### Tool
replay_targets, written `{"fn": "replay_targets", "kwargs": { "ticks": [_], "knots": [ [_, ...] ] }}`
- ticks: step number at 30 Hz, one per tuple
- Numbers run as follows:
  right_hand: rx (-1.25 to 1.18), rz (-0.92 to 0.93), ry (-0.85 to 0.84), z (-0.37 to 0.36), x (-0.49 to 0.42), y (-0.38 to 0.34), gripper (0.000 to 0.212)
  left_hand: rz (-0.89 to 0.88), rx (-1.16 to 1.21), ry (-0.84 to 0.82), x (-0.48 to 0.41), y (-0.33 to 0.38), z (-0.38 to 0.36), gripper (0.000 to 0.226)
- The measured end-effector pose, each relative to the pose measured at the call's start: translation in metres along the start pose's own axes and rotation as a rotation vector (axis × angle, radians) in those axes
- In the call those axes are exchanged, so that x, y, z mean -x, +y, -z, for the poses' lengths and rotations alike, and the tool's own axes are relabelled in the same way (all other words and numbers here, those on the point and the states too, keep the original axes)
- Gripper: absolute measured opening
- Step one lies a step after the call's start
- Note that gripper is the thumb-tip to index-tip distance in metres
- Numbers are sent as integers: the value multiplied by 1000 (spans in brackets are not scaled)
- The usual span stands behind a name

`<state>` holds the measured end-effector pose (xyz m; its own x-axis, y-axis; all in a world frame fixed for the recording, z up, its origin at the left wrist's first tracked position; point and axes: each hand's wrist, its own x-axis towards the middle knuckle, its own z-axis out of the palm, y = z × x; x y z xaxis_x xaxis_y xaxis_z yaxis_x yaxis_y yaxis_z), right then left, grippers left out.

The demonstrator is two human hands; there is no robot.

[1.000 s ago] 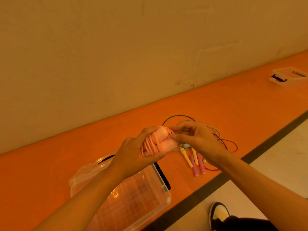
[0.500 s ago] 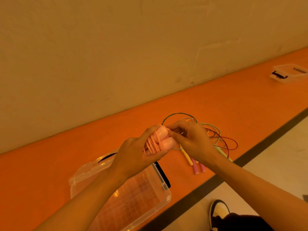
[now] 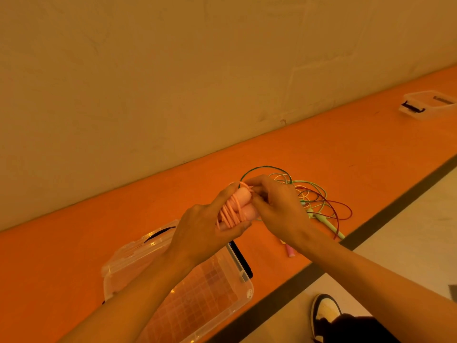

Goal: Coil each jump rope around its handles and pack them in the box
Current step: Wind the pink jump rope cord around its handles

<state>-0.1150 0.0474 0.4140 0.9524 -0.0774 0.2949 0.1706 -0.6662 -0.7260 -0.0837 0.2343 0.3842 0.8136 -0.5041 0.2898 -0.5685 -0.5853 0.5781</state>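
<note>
A plain cream wall, faintly scuffed and cracked, fills the upper part of what I see, all of it under warm yellowish light. Below it runs a long orange surface, bordered on my side by a dark stripe, then pale floor.

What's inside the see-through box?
In the box only a gridded bottom shows, no ropes. The left arm covers part of it, so that bit is hidden. The left hand and right hand hold the pink rope outside it.
</note>
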Motion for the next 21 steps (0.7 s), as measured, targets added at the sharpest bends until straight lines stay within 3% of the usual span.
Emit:
{"fn": "replay_targets", "kwargs": {
  "ticks": [5,9,15,21],
  "knots": [
    [-202,-64,-45,7,-1,5,16,-11,9,16,2,-3,2,80],
    [-186,-17,-30,7,0,6,23,-31,-7,18,2,-3,4,77],
    [-112,-5,-4,2,-1,8,17,-13,40,-2,0,0,4,73],
    [-310,-51,-126,16,-10,10,12,45,208,-45,-3,-2,7,71]
  ]
}}
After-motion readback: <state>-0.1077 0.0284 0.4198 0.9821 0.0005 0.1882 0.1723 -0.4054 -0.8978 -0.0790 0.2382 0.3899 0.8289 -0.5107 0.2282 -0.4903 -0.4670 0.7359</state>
